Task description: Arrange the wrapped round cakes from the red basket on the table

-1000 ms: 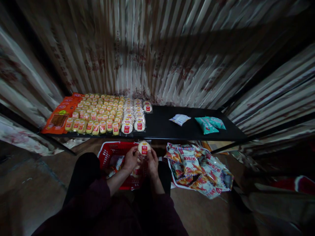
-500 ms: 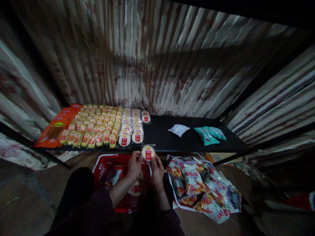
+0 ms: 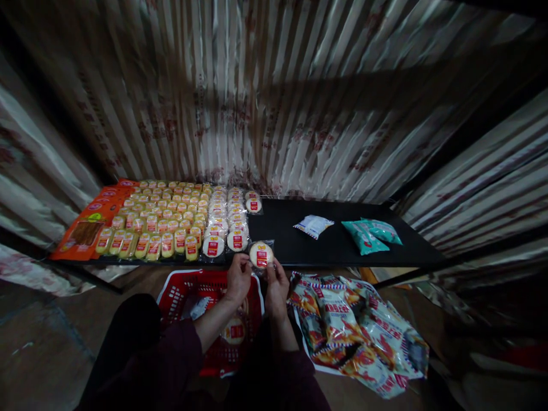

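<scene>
Between my hands is a round white rice cracker (image 3: 261,254) in a clear wrapper with a red and yellow label, just over the shelf's front edge. My right hand (image 3: 277,288) grips its lower right side between thumb and fingers. My left hand (image 3: 238,279) is closed in a pinch at the wrapper's left edge; the exact contact is hard to see. Similar wrapped crackers (image 3: 213,246) lie in overlapping columns on the black shelf (image 3: 278,231). A shorter column (image 3: 254,205) sits at the back. Below my hands, the red basket (image 3: 171,297) holds more wrapped pieces.
Several rows of small yellow packaged cakes (image 3: 154,222) and orange packets (image 3: 85,228) fill the shelf's left. A white packet (image 3: 314,226) and teal packets (image 3: 363,237) lie to the right. A white-rimmed basket is heaped with snack bags (image 3: 342,319). Striped sheeting (image 3: 265,103) hangs behind.
My hands have raised the rice cracker slightly, bringing it closer over the shelf's front edge. The camera view has shifted a little. The other packages have stayed put.
</scene>
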### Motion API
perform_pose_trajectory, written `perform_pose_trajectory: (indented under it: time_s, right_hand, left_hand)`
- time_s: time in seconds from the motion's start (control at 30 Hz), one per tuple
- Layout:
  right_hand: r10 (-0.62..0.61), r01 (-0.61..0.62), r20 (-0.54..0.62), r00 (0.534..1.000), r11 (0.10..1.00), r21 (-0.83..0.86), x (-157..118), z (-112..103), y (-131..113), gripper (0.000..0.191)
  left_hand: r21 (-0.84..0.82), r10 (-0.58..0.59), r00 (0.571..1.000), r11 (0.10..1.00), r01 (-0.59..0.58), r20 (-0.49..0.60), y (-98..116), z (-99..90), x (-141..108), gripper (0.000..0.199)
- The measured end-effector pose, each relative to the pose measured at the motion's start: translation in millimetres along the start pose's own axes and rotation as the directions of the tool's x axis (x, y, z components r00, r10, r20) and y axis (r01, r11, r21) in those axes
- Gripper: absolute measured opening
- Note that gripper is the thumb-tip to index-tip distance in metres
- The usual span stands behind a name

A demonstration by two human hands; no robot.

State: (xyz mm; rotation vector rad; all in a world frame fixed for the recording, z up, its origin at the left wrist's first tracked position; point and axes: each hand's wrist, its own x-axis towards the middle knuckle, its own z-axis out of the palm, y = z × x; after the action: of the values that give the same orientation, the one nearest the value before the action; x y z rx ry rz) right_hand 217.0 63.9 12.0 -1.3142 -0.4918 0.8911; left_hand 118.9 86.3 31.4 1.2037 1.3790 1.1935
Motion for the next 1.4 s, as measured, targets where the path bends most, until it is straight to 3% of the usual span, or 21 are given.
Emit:
perform_pose_trajectory:
  time_s: [0.2,0.63,1.0,1.4]
  right_hand:
    - [-0.01,0.01,0.029,1.0,1.0,0.004,8.7,2.3,0.1,0.062]
    - [-0.059,0.056,-0.043,0.997,0.997,-0.06,57.6,14.2,-11.8,0.055]
    - [-0.061,0.06,-0.003,0.998,0.994,-0.089,91.6,32.4,-24.3,0.056]
    - [-0.137,0.136,0.014,0.991,0.965,-0.222,147.7,58.0,-17.7,0.05]
  left_hand:
    - [0.004,0.022,1.0,1.0,-0.022,-0.012,-2.1,6.4,8.8,0.01]
    - [0.108,0.069,0.997,0.991,-0.072,0.031,15.8,27.3,33.9,0.032]
    - [0.276,0.279,0.959,0.919,-0.282,0.049,26.4,45.2,57.8,0.04]
    - [0.374,0.251,0.949,0.876,-0.305,0.189,33.7,61.9,81.8,0.054]
